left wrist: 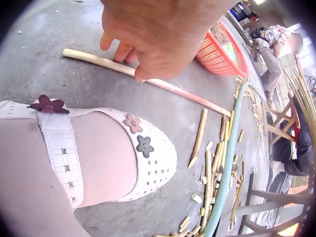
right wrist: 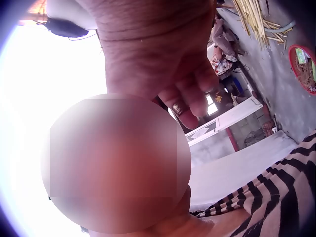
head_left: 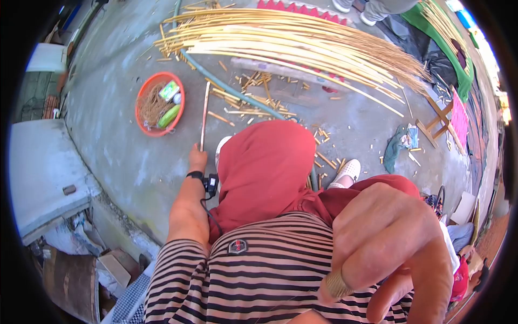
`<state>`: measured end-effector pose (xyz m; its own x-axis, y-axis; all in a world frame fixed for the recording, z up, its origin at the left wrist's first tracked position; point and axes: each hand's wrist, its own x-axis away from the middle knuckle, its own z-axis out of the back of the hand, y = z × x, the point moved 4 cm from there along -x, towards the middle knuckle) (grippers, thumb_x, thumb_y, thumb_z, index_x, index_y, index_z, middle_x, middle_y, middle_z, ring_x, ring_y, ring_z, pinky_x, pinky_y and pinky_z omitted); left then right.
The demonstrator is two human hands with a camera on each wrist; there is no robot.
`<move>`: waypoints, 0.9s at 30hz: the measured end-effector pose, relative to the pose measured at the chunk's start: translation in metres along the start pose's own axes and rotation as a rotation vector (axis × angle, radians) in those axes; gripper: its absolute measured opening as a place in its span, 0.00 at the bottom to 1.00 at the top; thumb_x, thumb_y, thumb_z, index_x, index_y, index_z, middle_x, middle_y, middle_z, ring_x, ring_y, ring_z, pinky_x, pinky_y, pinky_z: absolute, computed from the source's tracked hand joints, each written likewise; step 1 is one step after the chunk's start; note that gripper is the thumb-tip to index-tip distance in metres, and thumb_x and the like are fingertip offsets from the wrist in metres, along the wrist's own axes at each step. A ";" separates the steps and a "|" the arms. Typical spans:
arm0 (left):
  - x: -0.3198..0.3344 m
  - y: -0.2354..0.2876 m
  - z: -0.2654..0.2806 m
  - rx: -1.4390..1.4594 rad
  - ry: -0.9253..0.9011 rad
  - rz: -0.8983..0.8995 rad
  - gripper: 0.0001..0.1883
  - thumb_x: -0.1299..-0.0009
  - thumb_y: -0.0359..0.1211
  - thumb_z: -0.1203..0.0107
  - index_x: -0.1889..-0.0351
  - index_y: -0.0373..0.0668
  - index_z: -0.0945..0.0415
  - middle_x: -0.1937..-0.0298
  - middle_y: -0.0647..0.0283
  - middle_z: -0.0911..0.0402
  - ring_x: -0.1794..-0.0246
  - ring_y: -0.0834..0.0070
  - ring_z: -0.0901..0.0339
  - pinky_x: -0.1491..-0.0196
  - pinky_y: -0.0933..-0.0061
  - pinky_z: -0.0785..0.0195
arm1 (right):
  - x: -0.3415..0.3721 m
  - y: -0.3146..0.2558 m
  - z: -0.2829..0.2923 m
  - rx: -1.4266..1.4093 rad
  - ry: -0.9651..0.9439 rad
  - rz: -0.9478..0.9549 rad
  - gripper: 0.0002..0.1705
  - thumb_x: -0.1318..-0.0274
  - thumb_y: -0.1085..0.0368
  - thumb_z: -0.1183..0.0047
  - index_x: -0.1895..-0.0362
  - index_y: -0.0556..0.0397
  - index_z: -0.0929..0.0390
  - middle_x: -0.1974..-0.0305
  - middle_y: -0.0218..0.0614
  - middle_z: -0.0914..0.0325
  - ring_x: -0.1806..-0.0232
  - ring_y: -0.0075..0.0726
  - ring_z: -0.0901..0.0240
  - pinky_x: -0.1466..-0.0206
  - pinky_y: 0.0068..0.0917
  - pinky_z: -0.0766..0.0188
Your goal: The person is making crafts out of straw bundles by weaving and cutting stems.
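Observation:
Low at the person's left side, the left hand [head_left: 198, 159] holds a thin pale stick [head_left: 205, 116] that reaches forward over the concrete floor. In the left wrist view, fingers bend down over this stick [left wrist: 170, 88], which has a whitish near end and a pinkish far part. A white shoe [left wrist: 160, 163] with flower trims stands beside it. Raised close to the head camera, the right hand [head_left: 386, 237] has loosely bent fingers and wears a wide gold ring [head_left: 338, 285]. Nothing shows in it. The right wrist view has this hand [right wrist: 158, 54] beside the person's blurred head.
A red plastic basket [head_left: 183, 105] with dry fibres, a green item and a packet stands ahead left. Long yellow stalks [head_left: 291, 40] lie across the far floor. A green hose [head_left: 232, 89] runs among cut stalk pieces [head_left: 264, 89]. A wooden stool [head_left: 440, 121] is at right.

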<state>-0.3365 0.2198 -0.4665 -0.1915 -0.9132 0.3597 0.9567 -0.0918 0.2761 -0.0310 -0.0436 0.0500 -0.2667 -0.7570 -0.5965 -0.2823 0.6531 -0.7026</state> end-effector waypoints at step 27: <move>0.008 0.136 0.230 1.157 -0.154 -0.074 0.16 0.29 0.32 0.51 0.44 0.44 0.32 0.49 0.58 0.24 0.58 0.69 0.22 0.56 0.65 0.27 | 0.035 -0.153 0.004 -0.129 -0.101 0.697 0.07 0.47 0.71 0.48 0.76 0.54 0.21 0.88 0.28 0.40 0.93 0.23 0.51 0.90 0.25 0.61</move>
<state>-0.2583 0.2914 -0.2208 -0.3388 -0.8558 0.3910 0.1875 0.3458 0.9194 0.0069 -0.1696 0.1347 -0.3396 -0.1571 -0.9274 -0.1863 0.9777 -0.0974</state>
